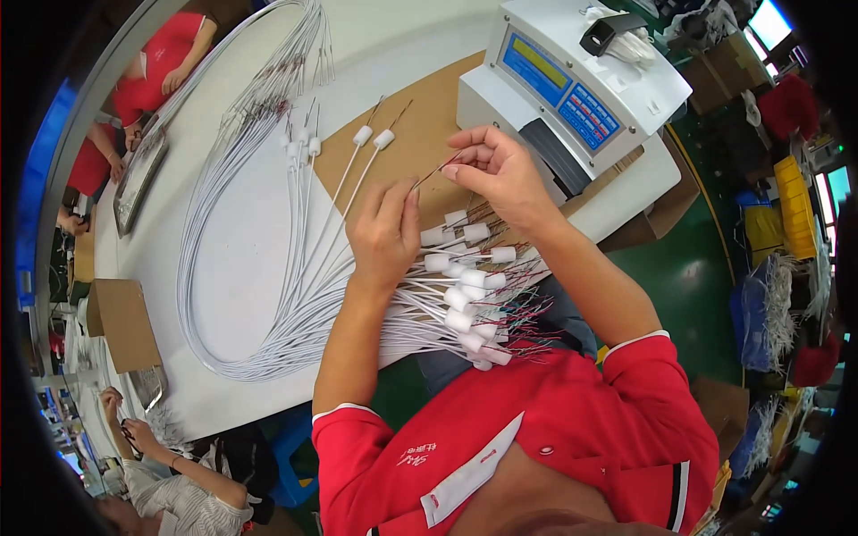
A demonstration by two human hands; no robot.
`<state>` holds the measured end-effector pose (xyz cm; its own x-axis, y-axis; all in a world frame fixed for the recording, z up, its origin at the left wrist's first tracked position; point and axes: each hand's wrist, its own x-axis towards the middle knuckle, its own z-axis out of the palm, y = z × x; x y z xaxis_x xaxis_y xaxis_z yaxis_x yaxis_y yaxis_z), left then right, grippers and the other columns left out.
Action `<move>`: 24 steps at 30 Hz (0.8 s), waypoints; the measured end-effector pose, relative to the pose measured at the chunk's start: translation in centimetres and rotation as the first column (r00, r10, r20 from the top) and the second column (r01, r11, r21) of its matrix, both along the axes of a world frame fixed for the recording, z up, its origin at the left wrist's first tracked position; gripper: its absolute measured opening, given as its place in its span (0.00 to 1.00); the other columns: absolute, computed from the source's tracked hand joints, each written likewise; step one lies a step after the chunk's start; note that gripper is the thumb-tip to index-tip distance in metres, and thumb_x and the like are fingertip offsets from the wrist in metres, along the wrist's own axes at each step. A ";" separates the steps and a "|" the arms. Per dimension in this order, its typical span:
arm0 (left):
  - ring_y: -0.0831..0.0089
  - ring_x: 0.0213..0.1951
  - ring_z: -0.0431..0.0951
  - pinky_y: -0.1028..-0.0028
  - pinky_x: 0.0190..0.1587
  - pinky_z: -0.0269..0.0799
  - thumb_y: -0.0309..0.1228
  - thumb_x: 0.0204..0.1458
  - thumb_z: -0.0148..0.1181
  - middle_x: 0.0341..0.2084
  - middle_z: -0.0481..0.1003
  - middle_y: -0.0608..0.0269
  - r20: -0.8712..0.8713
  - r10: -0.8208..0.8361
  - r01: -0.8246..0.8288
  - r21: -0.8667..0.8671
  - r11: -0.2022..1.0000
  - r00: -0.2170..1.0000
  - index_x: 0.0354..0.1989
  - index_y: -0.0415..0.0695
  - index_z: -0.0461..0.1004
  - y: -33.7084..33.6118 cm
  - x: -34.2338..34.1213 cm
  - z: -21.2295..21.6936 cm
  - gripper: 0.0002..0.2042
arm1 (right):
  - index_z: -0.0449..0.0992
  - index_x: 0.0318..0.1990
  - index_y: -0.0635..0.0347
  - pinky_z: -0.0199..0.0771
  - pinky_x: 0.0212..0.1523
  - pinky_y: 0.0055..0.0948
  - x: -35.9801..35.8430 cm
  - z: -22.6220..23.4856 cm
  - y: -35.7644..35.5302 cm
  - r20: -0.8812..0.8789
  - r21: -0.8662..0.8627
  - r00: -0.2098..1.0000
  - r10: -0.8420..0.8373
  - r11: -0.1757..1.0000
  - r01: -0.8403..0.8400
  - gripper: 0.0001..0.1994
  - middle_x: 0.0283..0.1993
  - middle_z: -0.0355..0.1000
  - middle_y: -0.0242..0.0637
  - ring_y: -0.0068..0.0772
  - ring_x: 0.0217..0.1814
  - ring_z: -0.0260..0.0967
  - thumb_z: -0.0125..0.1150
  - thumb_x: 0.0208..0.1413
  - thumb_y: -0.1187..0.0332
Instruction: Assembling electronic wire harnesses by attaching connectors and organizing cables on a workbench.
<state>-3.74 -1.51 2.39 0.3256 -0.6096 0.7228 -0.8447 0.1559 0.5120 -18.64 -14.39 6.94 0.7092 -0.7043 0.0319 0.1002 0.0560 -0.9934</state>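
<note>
Over the brown board (pixel 353 152), my left hand (pixel 384 228) is closed in a pinch on a thin dark-reddish wire (pixel 432 176). The thumb and forefinger of my right hand (pixel 500 174) pinch the other end of it, the remaining fingers curled loosely. My left palm hides whatever the wire runs into. Below my hands lies a bundle of white cables (pixel 295 344), many ending in white cylindrical sleeves (pixel 458 299) with fine red and dark wires sticking out. Two more sleeved cable ends (pixel 384 139) rest on the board just beyond my left hand.
A white machine (pixel 581 80) with a blue keypad panel stands at the far right of the white table (pixel 241 259). Loose cable ends (pixel 277 80) fan out at the back. A metal tray (pixel 141 183) and a cardboard box (pixel 125 326) sit leftward. Other people work along the left.
</note>
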 end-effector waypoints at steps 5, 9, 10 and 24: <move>0.62 0.26 0.78 0.66 0.29 0.73 0.21 0.56 0.65 0.31 0.77 0.56 0.033 0.005 -0.004 -0.026 1.000 0.999 0.44 0.42 0.82 0.5 -0.2 -0.2 0.08 | 0.71 0.58 0.68 0.75 0.54 0.23 -0.5 0.2 0.4 0.018 0.017 0.999 -0.030 0.999 0.030 0.19 0.47 0.80 0.38 0.23 0.50 0.76 0.66 0.61 0.76; 0.62 0.27 0.78 0.66 0.29 0.73 0.22 0.56 0.65 0.31 0.78 0.57 0.034 0.006 -0.005 -0.026 1.000 0.999 0.44 0.41 0.82 0.5 -0.1 -0.3 0.08 | 0.71 0.58 0.68 0.76 0.53 0.23 -0.5 0.0 0.4 0.040 0.004 0.998 -0.050 0.999 0.050 0.19 0.47 0.80 0.40 0.23 0.48 0.77 0.66 0.61 0.75; 0.62 0.27 0.78 0.66 0.29 0.73 0.22 0.56 0.66 0.32 0.78 0.57 0.023 0.004 -0.003 -0.027 1.000 1.000 0.44 0.41 0.82 0.5 -0.2 -0.3 0.08 | 0.71 0.58 0.68 0.76 0.53 0.23 -0.5 -0.1 0.3 0.039 0.007 0.998 -0.047 0.999 0.046 0.19 0.47 0.80 0.40 0.23 0.48 0.77 0.66 0.61 0.75; 0.64 0.27 0.77 0.67 0.28 0.72 0.22 0.55 0.67 0.31 0.77 0.58 0.026 0.010 -0.009 -0.036 0.999 1.000 0.44 0.42 0.83 0.5 0.2 -0.2 0.09 | 0.70 0.59 0.68 0.76 0.55 0.22 0.1 -0.2 0.8 0.011 0.010 1.000 -0.017 1.000 0.017 0.21 0.48 0.79 0.39 0.22 0.50 0.76 0.67 0.61 0.75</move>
